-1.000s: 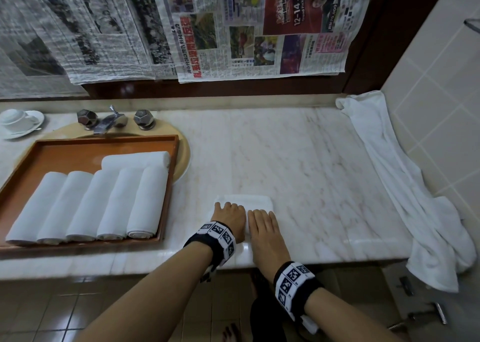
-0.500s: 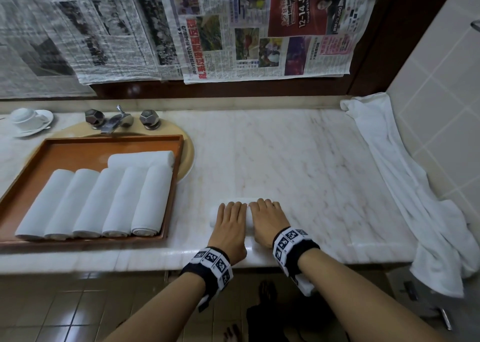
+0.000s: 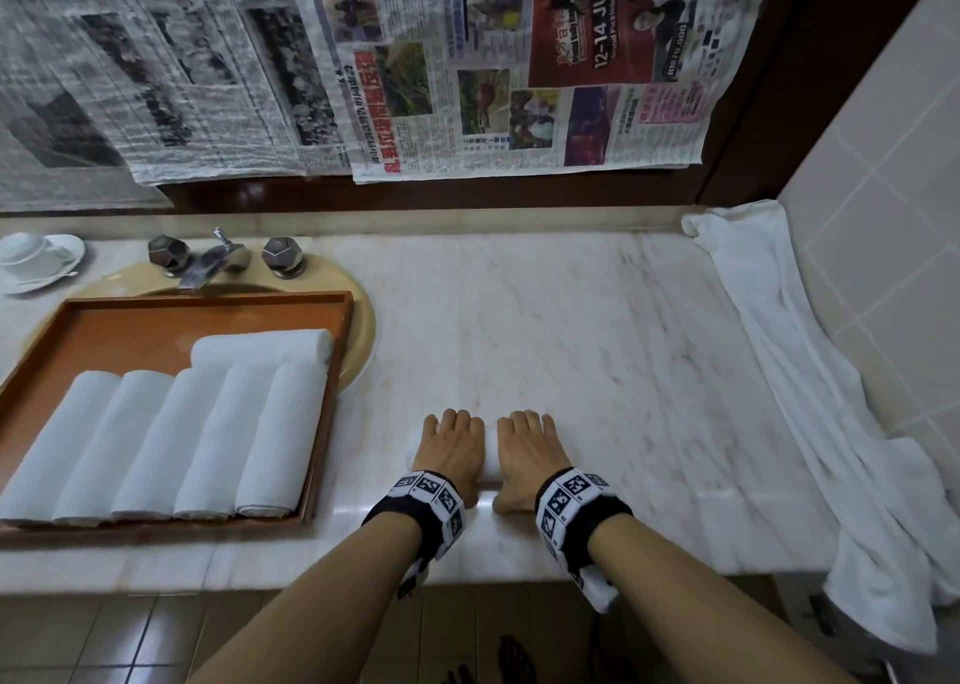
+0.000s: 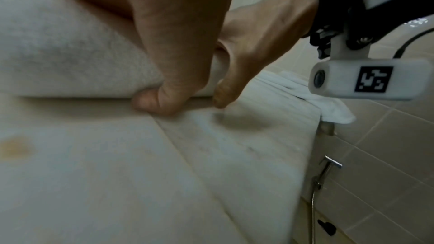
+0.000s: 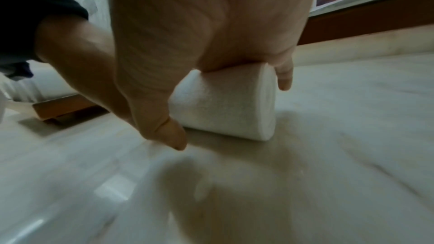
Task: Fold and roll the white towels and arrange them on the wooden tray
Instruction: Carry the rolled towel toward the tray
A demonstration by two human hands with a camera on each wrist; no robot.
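A white towel roll (image 3: 491, 462) lies crosswise near the front edge of the marble counter (image 3: 571, 345). My left hand (image 3: 449, 455) and right hand (image 3: 524, 457) sit side by side on it, fingers curled over its far side and thumbs down on the near side. The right wrist view shows the roll's spiral end (image 5: 265, 103) under my right hand (image 5: 199, 34). In the left wrist view my left hand (image 4: 164, 62) covers the roll (image 4: 58, 53). The wooden tray (image 3: 130, 335) at the left holds several rolled towels (image 3: 171, 439) in a row, with one more (image 3: 260, 345) crosswise behind them.
A loose white towel (image 3: 831, 423) drapes along the counter's right side and over its front edge beside the tiled wall (image 3: 909, 216). The tray lies over a sink with a faucet (image 3: 208, 262). A cup and saucer (image 3: 31, 257) stand far left. Newspapers (image 3: 363, 60) hang behind.
Both hands have rolled the towel away from me. The flat folded part that lay ahead of the fingers is now wound into the roll.
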